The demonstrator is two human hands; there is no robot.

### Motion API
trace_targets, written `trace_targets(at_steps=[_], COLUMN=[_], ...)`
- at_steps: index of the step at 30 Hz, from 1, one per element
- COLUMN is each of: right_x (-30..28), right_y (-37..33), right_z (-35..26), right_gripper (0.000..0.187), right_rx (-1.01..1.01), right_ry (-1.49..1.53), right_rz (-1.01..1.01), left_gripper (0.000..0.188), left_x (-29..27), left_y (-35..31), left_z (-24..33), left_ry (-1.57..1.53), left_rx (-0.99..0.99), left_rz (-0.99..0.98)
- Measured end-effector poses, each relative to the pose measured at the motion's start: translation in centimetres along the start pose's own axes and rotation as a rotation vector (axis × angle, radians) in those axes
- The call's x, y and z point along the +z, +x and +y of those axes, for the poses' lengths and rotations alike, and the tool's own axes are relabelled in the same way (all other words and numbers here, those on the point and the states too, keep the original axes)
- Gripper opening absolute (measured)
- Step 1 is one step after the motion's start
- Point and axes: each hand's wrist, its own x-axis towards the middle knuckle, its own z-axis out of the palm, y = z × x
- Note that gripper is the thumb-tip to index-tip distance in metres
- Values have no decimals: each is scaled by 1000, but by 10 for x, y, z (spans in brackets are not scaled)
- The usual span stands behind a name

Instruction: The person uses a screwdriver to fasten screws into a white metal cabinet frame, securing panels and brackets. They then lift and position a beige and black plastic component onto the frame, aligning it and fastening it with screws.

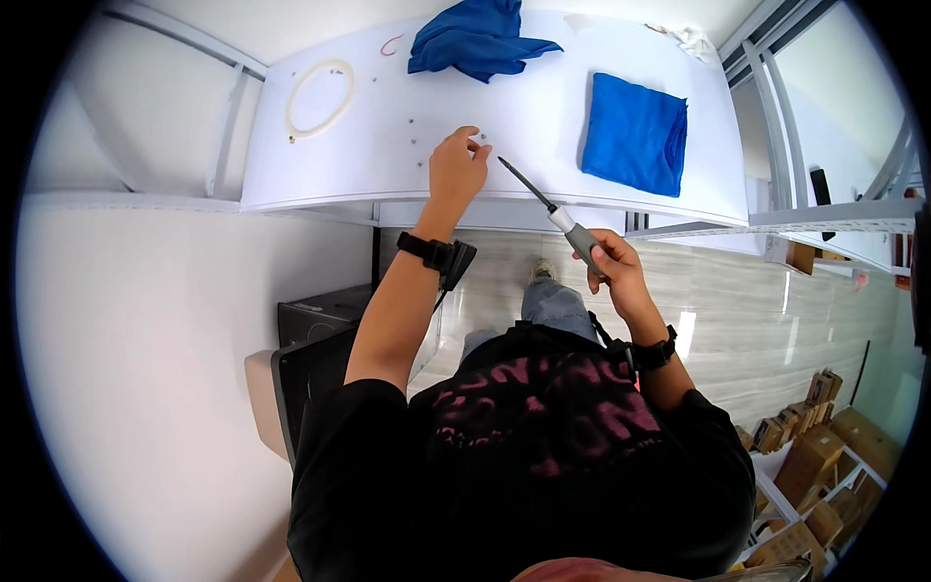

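Note:
My right hand (613, 262) is wrapped round the grey-and-white handle of a screwdriver (562, 220), whose dark shaft points up and left over the white table's front edge. Its tip is a short way right of my left hand (458, 167). That hand reaches over the table with fingers loosely bent and apart, and nothing shows between them. Just beyond its fingertips lies a small metal piece (484, 137), perhaps a screw. Several similar tiny pieces (415, 142) are scattered left of the hand.
On the white table (543, 116) are a crumpled blue cloth (472, 41), a folded blue cloth (632, 134), a cream ring (351, 93) and a thin red loop (390, 45). White material (693, 42) lies at the far right corner. Grey metal frames (776, 126) flank the table. Cardboard boxes (813, 466) stand lower right.

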Motion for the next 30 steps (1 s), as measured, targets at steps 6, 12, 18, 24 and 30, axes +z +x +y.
trace_targets(at_steps=[6,12,18,24,30], right_x=[-26,-28,6,42,78], right_y=[26,50,65,74,72], right_z=[-9,-15,-18,-4,10], right_gripper=[25,29,33,37,36], right_rx=[31,24,62,123,217], right_ry=[-3,-74,-122,-174,-235], right_rz=[34,-62,-250,-416,-506], left_gripper=[20,12,14,15,13], left_x=[25,7,-50,-85,-109], left_y=[21,3,-56,-108,-159], left_z=[-4,-5,-12,-37,-61], left_ry=[120,-763,-1470,-1590,-1450], left_rx=[-33,-403,-642,-582,-595], left_rz=[9,-65,44,237,392])
